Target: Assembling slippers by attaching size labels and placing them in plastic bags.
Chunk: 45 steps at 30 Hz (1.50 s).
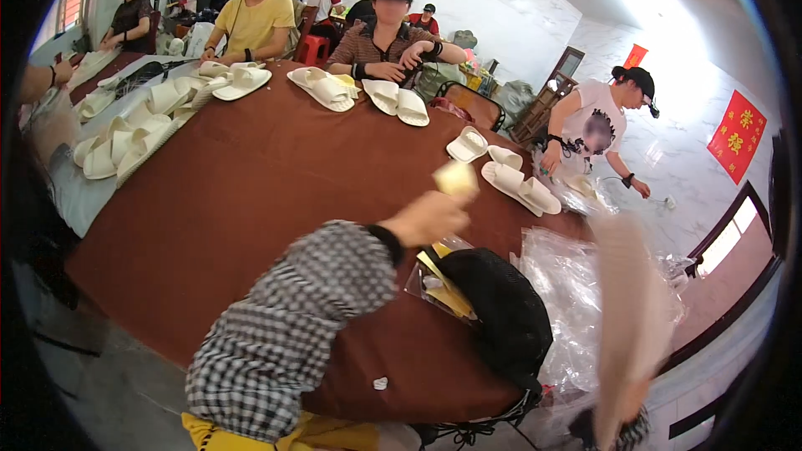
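Observation:
My left hand reaches out over the brown table, its fingers closed around a small pale yellow squarish piece that is blurred. Just beyond it lie cream slippers on the table's far right side. At the lower right, my right hand grips the bottom of a long, flat beige thing, smeared by motion so that its kind is unclear. This thing stands up in front of a heap of clear plastic bags.
A black bag lies at the table's near right, beside a clear packet with yellow sheets. More cream slippers line the far edge and the left end. Several people sit around; one person stands at the right.

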{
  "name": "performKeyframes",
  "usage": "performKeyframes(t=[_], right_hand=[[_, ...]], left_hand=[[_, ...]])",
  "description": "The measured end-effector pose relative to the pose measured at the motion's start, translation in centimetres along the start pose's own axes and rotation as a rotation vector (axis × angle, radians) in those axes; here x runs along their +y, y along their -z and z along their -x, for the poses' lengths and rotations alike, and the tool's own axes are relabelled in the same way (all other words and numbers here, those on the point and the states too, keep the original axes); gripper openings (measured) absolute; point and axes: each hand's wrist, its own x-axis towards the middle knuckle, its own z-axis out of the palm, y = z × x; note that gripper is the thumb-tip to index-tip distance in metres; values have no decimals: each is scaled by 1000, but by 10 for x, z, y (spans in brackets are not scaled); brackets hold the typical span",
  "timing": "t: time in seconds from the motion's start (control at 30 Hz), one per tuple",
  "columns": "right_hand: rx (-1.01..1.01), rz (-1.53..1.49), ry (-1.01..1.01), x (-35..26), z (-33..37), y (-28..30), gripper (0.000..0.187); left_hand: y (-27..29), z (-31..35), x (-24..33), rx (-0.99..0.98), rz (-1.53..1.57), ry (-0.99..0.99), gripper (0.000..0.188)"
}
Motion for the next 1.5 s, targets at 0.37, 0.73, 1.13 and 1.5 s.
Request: performKeyframes(t=[0.37, 0.73, 1.13, 1.5], right_hand=[[-438, 197, 312, 63, -70, -136, 21], [-81, 114, 154, 117, -86, -133, 36], [72, -95, 227, 117, -86, -122, 36], [-81, -497, 308, 82, -71, -130, 43]], left_hand=[[168, 168, -63, 366, -122, 568, 46], [116, 168, -25, -145, -422, 242, 68], [80, 151, 9, 242, -489, 77, 39], [66, 148, 56, 96, 382, 218, 39]])
